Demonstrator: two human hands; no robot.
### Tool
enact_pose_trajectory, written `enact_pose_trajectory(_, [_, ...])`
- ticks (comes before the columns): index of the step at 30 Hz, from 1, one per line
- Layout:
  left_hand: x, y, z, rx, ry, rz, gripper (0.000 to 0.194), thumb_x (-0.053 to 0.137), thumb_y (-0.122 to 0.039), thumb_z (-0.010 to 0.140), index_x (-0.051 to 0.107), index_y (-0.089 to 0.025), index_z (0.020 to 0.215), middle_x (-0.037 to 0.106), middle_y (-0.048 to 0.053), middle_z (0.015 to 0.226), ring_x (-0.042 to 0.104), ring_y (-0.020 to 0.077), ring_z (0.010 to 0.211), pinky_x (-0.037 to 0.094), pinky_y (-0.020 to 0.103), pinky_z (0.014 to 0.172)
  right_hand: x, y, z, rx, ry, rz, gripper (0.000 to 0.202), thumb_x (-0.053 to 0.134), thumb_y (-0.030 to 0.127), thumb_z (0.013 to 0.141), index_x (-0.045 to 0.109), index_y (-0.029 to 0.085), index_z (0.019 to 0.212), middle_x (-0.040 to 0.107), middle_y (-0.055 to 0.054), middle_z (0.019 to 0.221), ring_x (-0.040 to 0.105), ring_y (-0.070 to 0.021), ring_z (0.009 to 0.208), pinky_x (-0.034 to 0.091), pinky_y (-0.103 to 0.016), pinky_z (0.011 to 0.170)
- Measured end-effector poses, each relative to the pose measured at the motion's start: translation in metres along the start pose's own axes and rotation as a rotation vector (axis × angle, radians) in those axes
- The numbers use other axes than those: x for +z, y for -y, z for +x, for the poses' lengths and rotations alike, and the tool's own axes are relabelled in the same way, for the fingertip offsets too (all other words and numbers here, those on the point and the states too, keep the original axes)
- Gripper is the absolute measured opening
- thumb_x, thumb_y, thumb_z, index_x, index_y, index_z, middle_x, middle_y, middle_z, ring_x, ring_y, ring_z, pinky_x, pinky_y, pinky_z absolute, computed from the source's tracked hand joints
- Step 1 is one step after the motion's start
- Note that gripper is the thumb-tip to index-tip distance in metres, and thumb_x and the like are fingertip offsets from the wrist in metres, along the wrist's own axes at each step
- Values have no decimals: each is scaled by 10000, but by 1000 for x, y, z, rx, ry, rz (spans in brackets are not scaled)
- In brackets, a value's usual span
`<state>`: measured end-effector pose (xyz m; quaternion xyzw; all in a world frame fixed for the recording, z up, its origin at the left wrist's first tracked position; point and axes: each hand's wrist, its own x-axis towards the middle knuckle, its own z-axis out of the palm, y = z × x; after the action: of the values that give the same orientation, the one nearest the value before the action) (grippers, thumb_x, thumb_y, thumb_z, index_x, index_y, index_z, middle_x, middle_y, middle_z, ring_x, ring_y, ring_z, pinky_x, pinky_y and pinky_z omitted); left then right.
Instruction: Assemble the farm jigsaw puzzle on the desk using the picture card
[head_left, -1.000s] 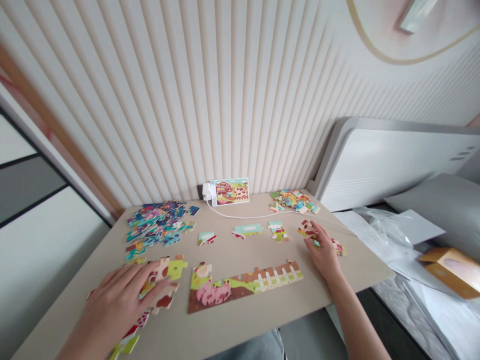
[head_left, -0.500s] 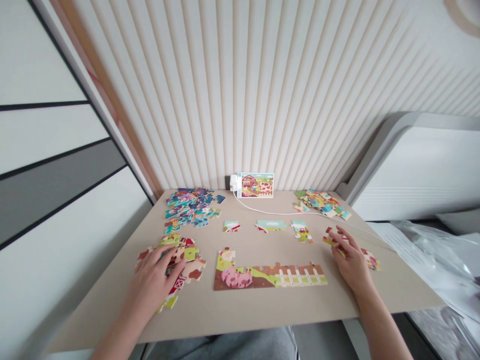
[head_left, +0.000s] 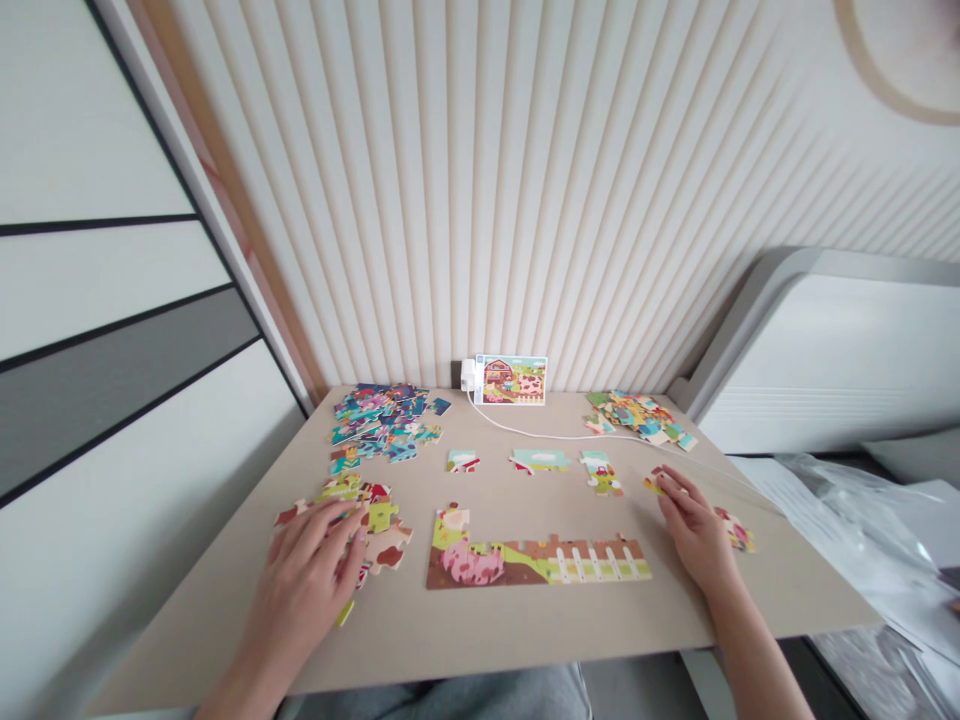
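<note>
The left hand [head_left: 306, 572] lies loosely open, as if steadying farm-jigsaw pieces [head_left: 387, 549]; the right hand [head_left: 691, 530] fingers a small piece [head_left: 652, 485], grip unclear.

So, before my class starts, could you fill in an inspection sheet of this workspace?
Surface: flat beige tabletop.
Work items: joined pig-and-white-fence jigsaw strip; three separate sky-blue-topped sections; upright rectangular farm picture card.
Clutter: rear-left heap of blue-purple pieces; rear-right heap of yellow-orange pieces.
Hands: left hand over red, green and brown-white pieces; right hand with fingertips at a small multicoloured piece, grip unclear.
Cables: thin white cable from white plug, crossing the tabletop.
Surroundings: ribbed cream wall behind; white-and-grey panelled unit left; clear crumpled plastic right.
</note>
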<state>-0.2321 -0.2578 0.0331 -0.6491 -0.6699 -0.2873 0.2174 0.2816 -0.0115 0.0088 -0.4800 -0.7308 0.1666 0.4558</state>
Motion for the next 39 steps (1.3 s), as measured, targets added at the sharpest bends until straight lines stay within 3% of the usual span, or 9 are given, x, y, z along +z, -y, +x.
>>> enact_pose_trajectory(6, [10, -59, 1, 146, 163, -163, 354, 535, -178, 963, 612, -239, 1302, 654, 107, 1263, 583, 289, 1240, 453, 508, 1102, -1, -3, 0, 44, -14, -25, 394, 607, 476, 933, 740, 264, 1238, 542, -112, 1497, 579, -300, 1295, 461, -466, 1104])
enact_pose_trajectory(9, [17, -71, -1, 163, 202, -181, 370, 532, -180, 966, 606, -229, 1326, 651, 104, 1283, 578, 287, 1254, 459, 499, 1110, -1, -6, -1, 70, -19, -55, 426, 626, 484, 913, 731, 255, 1257, 494, -127, 1537, 639, -288, 1185, 525, -443, 1015])
enact_pose_trajectory(16, [27, -63, -7, 120, 228, -143, 344, 546, -258, 980, 631, -214, 1310, 654, 107, 1314, 589, 293, 1252, 485, 476, 1087, 0, -7, 0, 54, 8, 6, 441, 626, 469, 922, 703, 253, 1299, 534, -140, 1478, 649, -263, 1123, 533, -438, 994])
enact_pose_trajectory(23, [28, -62, -7, 166, 270, -137, 337, 549, -278, 984, 644, -209, 1299, 672, 91, 1312, 603, 276, 1246, 453, 476, 1128, 1, -3, -2, 84, 38, 66, 444, 662, 465, 915, 693, 264, 1309, 510, -139, 1497, 674, -232, 1014, 563, -417, 915])
enact_pose_trajectory(33, [29, -61, -7, 148, 277, -159, 311, 559, -311, 982, 667, -225, 1261, 674, 84, 1312, 610, 283, 1241, 478, 472, 1109, 0, 12, -1, 43, 50, 118, 466, 623, 439, 928, 660, 257, 1356, 531, -139, 1488, 636, -257, 1126, 523, -438, 970])
enact_pose_trajectory(39, [33, -57, -9, 171, 271, -159, 313, 559, -325, 988, 657, -209, 1261, 672, 91, 1307, 605, 281, 1241, 463, 482, 1127, 1, 18, -3, 126, -7, 158, 588, 668, 489, 874, 612, 226, 1397, 700, -130, 1166, 643, -208, 833, 570, -391, 790])
